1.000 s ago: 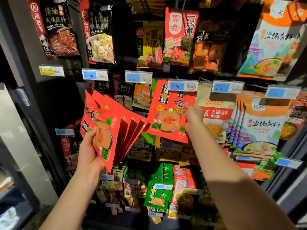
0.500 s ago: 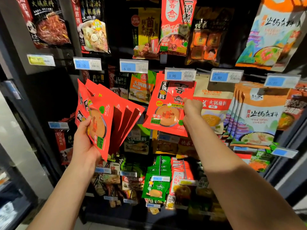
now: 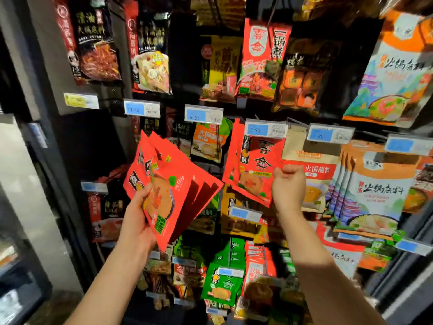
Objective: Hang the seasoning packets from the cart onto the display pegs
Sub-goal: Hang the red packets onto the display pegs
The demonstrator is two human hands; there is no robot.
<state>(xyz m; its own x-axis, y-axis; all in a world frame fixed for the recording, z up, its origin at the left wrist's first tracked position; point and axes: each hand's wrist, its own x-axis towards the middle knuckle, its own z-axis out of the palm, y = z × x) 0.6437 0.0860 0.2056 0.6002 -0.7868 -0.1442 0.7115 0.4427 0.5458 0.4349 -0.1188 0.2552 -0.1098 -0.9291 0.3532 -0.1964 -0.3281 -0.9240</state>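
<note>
While left hand point(image 3: 138, 219) grasps the fanned red packets point(image 3: 173, 191), right hand point(image 3: 289, 186), fingers point(image 3: 287, 169) curled, grip on hung packet point(image 3: 255, 165) unclear: a careless tug may unhook it.

middle price tag point(image 3: 266, 130): 3.90 | left price tag point(image 3: 203, 114): perhaps 6.00

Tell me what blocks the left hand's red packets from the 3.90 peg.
Only the 3.90 price tag fronts it, above the hung red packets; the gap from the stack in the left hand looks open.
</note>
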